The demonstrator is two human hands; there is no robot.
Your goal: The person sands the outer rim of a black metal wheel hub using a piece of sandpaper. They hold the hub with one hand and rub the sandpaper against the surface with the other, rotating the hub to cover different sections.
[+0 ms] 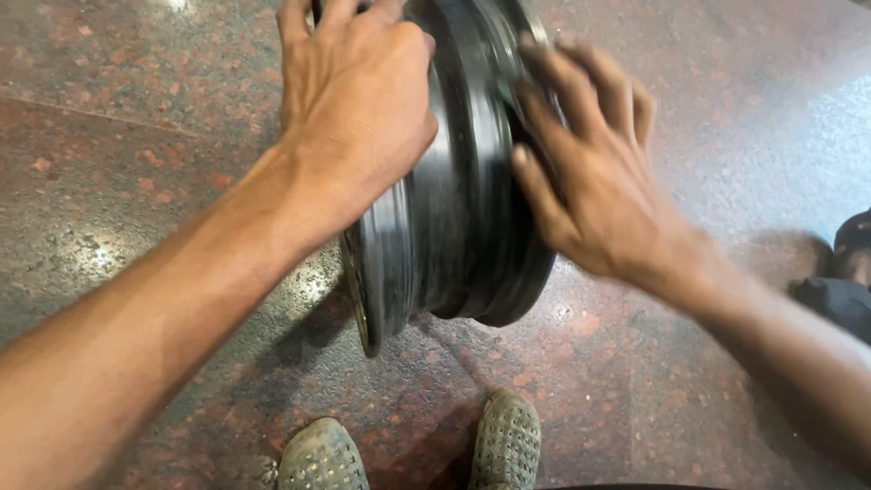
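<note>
**Wheel rim upright between two hands**

Rim of dark, worn metal stands on its edge on the reddish speckled stone floor, and we see it nearly edge-on, its barrel running away from us. Its lower edge touches the floor just ahead of our shoes, which are perforated, grey and dusty.

Our left hand lies over the rim's left flange near the top, palm against the metal and fingers curled over the far edge, where their tips go out of sight. We cannot tell how firmly it grips. Our right hand sits on the rim's right side, fingers spread and pressed flat against the flange; it is blurred, so we cannot make out the exact contact of each fingertip.

Both forearms reach in from the lower corners of the view, with the rim between them. At the right edge, on the floor, lies a dark shape well apart from the rim; we cannot tell what it is.
</note>
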